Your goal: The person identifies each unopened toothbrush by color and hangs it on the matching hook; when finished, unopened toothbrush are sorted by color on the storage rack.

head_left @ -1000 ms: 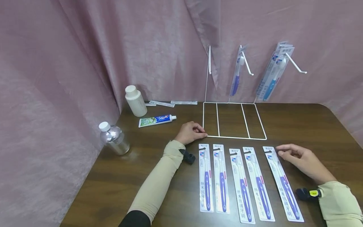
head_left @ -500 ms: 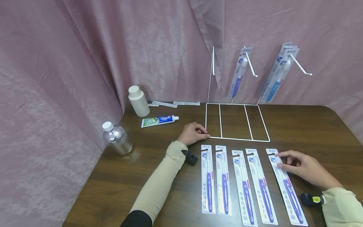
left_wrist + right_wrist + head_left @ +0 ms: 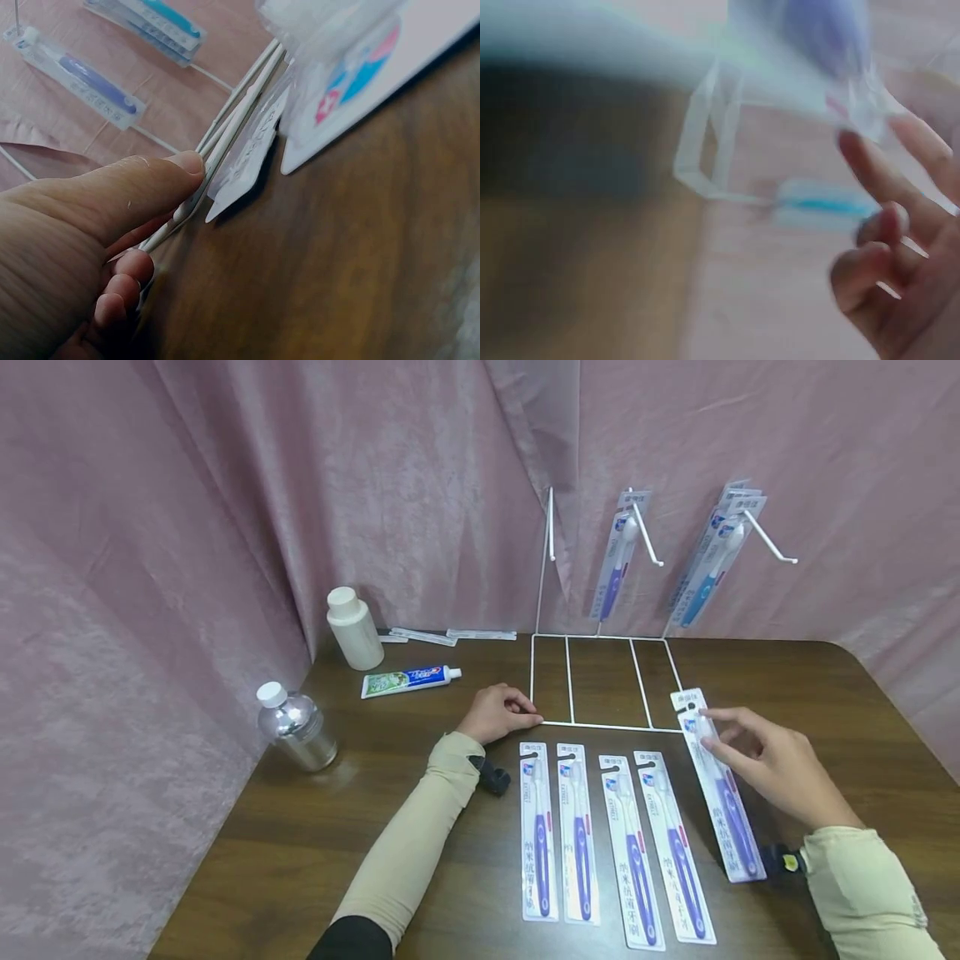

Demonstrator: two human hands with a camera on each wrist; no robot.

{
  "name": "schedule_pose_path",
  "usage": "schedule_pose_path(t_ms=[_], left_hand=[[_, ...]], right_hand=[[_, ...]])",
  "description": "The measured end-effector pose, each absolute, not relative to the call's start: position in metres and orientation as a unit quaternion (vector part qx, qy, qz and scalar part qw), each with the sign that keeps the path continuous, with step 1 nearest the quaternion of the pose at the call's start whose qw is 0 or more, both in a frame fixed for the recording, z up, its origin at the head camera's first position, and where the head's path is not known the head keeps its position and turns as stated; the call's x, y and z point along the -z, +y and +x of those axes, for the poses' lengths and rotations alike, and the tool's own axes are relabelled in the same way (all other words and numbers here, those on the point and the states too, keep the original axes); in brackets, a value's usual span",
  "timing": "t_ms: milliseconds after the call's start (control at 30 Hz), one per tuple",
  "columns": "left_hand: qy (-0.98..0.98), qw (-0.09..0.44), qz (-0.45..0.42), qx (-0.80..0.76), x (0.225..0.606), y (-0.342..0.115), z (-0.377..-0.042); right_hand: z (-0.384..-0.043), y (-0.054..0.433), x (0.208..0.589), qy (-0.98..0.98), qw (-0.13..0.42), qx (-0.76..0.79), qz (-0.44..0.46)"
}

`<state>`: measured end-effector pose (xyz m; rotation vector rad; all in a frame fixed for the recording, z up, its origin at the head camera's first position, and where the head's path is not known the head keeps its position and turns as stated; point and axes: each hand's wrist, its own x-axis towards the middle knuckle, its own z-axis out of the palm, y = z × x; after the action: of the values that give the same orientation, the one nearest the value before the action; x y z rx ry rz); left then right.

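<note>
In the head view my right hand (image 3: 776, 764) pinches a packaged toothbrush (image 3: 731, 814) with a purple handle near its top, lifted off the table and tilted. That pack partly covers the right front corner of a white wire display rack (image 3: 611, 726). My left hand (image 3: 498, 712) grips the rack's left front corner; in the left wrist view the thumb (image 3: 161, 180) presses on the wire from above, with fingers curled beneath. Several more purple toothbrush packs (image 3: 540, 835) lie in a row before the rack. The right wrist view is blurred, showing the hand (image 3: 900, 217) beside the pack.
A purple pack (image 3: 615, 560) hangs from the middle hook, and blue packs (image 3: 708, 568) from the right one. The left hook (image 3: 551, 527) is bare. Further left are a toothpaste tube (image 3: 411, 682), a white bottle (image 3: 356, 631), a clear bottle (image 3: 298, 727) and flat packs (image 3: 480, 634).
My right hand has moved onto the rightmost toothbrush pack, taken hold of it, and raised it up toward the rack. My left hand stays at the rack's corner.
</note>
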<state>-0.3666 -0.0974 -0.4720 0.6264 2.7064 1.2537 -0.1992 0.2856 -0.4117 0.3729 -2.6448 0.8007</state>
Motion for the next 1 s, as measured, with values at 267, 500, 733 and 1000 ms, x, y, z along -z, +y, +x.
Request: schedule_pose_path(t_ms=[267,500,733,1000], left_hand=[[0.886,0.05,0.22,-0.405,0.472,-0.098,-0.366],[0.887,0.047,0.221,-0.402,0.471,-0.099,-0.366],[0.887,0.042,0.224,-0.402,0.471,-0.099,-0.366],[0.888,0.05,0.218,-0.401,0.47,-0.098,-0.365]], right_hand=[[-0.231,0.238,0.329,-0.856,0.42,-0.234,0.19],[-0.254,0.21,0.302,-0.817,0.482,-0.265,0.173],[-0.269,0.199,0.307,-0.814,0.483,-0.283,0.157],[-0.296,0.187,0.312,-0.826,0.464,-0.304,0.105]])
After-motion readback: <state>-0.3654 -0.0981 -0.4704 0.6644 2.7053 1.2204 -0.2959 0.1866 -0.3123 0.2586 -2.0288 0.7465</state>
